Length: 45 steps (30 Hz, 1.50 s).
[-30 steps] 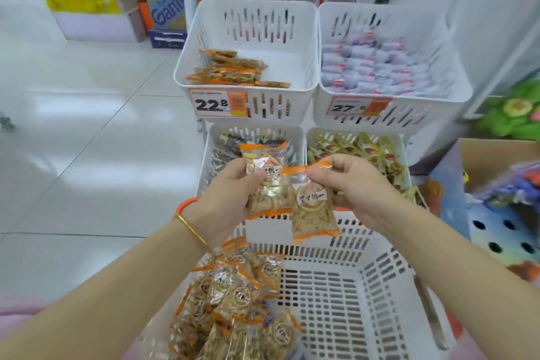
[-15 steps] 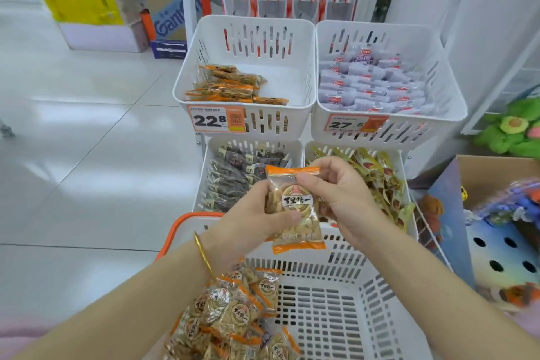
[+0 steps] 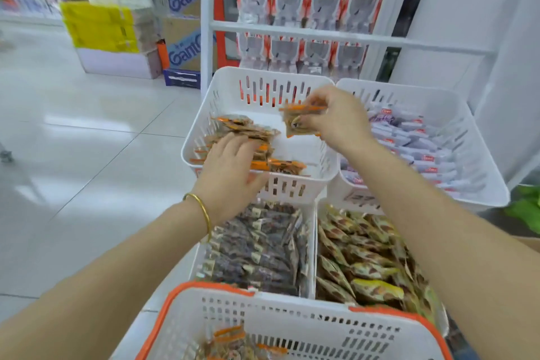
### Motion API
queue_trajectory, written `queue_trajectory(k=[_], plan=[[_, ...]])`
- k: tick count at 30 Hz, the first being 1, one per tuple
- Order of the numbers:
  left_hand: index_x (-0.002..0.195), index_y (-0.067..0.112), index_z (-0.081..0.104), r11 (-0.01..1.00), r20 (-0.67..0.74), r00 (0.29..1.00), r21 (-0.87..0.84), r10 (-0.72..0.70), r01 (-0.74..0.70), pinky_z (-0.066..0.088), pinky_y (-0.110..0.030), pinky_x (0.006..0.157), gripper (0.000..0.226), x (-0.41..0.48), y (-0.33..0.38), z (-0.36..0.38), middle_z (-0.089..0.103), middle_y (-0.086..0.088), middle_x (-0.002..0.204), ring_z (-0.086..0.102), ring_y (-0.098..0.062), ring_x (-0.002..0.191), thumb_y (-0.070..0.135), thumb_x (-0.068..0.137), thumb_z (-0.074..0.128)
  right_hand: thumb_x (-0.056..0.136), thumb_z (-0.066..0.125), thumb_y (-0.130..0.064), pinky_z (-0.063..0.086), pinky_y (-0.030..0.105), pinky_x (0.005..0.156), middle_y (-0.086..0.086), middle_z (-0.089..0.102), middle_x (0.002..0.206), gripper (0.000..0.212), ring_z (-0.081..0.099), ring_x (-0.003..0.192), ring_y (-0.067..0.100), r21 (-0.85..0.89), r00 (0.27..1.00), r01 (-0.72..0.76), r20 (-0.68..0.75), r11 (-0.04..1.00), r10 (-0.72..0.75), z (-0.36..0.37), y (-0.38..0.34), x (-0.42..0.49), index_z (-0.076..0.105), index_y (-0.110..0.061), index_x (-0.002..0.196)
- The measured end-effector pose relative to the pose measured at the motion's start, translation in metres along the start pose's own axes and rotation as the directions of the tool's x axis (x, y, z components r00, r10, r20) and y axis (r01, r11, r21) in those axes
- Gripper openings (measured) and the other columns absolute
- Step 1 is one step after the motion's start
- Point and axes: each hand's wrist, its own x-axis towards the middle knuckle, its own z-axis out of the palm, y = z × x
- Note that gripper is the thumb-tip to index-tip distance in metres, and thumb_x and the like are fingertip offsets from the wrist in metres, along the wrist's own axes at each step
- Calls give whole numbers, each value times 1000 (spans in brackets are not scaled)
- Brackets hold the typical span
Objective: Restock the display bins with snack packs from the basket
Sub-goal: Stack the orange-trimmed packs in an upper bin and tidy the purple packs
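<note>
Pinching orange-edged snack pack [image 3: 298, 123] between curled fingers and thumb, right hand [image 3: 337, 121] hangs over upper left bin [image 3: 292, 187]. Left hand [image 3: 230, 168], fingers straight, presses flat on stacked packs [image 3: 245, 131] inside same bin. Orange-rimmed white basket [image 3: 292, 319] near bottom edge, more packs [image 3: 230, 343] lying in it.

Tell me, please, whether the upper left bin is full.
Partly filled: the upper left bin holds orange-edged packs at its left; its right side is bare.
</note>
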Motion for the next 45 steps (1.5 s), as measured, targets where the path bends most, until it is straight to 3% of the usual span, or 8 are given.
queue_trajectory(k=[5,14,19,22,25,32,41,45], plan=[[142,26,34,995,58,998,101,-23,17,-3,-43,117,74,-1,-13,27,22,-1,155,5,-21,146,63,83,11,84,59,1,41,31,73,11,60,103,18,56,98,30,-289,976,-35,198,957,95,55,20,32,57,-11,97],[135,18,47,996,26,999,82,37,-39,-3,-39,116,73,-5,-18,28,38,-6,148,17,-25,144,58,82,16,90,48,-2,47,39,81,19,43,137,51,49,108,30,-116,784,-294,538,949,309,61,14,26,35,-3,140],[128,15,53,997,-19,997,-29,76,-76,19,-46,117,60,-31,-10,7,46,-6,141,26,-25,140,51,87,27,92,47,-1,36,25,84,9,40,144,54,46,123,24,-95,918,-125,367,988,151,35,0,-5,32,-13,143],[127,11,55,989,30,992,-88,124,-121,14,-26,113,60,-73,1,-8,50,-6,136,31,-22,135,49,87,30,91,46,-4,40,25,83,0,50,131,40,52,107,13,166,997,-21,83,986,8,17,-17,-72,47,-18,129],[131,12,50,993,230,970,-100,77,-55,10,-18,107,68,-124,8,-18,45,-4,139,27,-19,133,53,82,25,90,48,-6,45,24,85,-7,55,115,31,54,99,7,324,993,17,101,946,-53,33,-24,-162,55,-21,117],[139,28,33,988,685,713,66,-149,142,21,-26,107,47,-216,-4,-18,28,6,147,21,-19,136,40,95,44,94,47,-10,49,33,87,1,56,121,27,55,101,17,37,728,-298,655,954,201,149,40,-294,55,-17,119],[141,30,31,981,759,636,192,-140,-12,28,-35,111,51,-227,-15,-4,29,5,145,20,-17,137,49,94,38,93,57,-31,46,46,97,8,12,157,70,44,128,34,-250,542,-142,790,958,287,250,72,-344,14,-30,149],[140,30,31,986,766,630,166,-128,-2,28,-34,110,48,-226,-20,-2,31,5,144,22,-18,136,46,95,38,89,62,-38,46,47,97,11,24,151,70,45,127,33,-285,560,-165,761,944,327,264,79,-344,24,-30,147]])
